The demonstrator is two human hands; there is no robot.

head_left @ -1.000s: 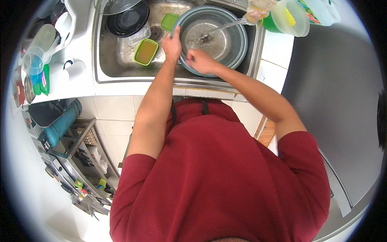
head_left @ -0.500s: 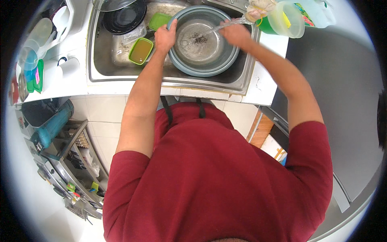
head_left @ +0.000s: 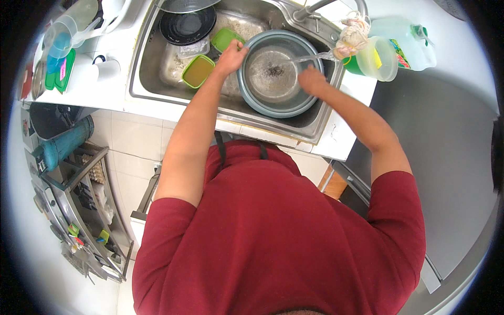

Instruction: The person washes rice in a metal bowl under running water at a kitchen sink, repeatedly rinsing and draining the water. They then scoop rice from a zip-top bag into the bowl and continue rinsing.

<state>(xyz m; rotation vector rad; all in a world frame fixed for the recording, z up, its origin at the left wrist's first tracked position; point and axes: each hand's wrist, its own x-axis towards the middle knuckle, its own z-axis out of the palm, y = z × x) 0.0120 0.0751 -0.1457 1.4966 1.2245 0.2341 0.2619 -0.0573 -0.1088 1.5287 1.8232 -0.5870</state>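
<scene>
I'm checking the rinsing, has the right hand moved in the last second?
Yes. The right hand has shifted from the middle of the grey bowl to its right rim, under the water stream.

grey-blue bowl (head_left: pixel 278 73), green container (head_left: pixel 198 71), black pan (head_left: pixel 187 24)

A sink (head_left: pixel 152 79) is set in the bench (head_left: pixel 113 79). In its right half sits a bowl (head_left: pixel 278 102); the left hand (head_left: pixel 231 55) grips the bowl's left rim and the right hand (head_left: pixel 311 80) is at its right rim. A tap (head_left: pixel 315 8) stands behind the bowl, and water runs into the bowl from the right. Just left of the bowl lie two tubs (head_left: pixel 198 71), one behind the other. A pan (head_left: pixel 187 25) lies in the sink's far left corner. Right of the sink, on the bench, a cup (head_left: pixel 380 58) stands beside a bottle (head_left: pixel 412 42). Left of the sink, at the bench's end, stands a jug (head_left: pixel 58 37). Below the bench on the left is a rack (head_left: pixel 89 210).
</scene>
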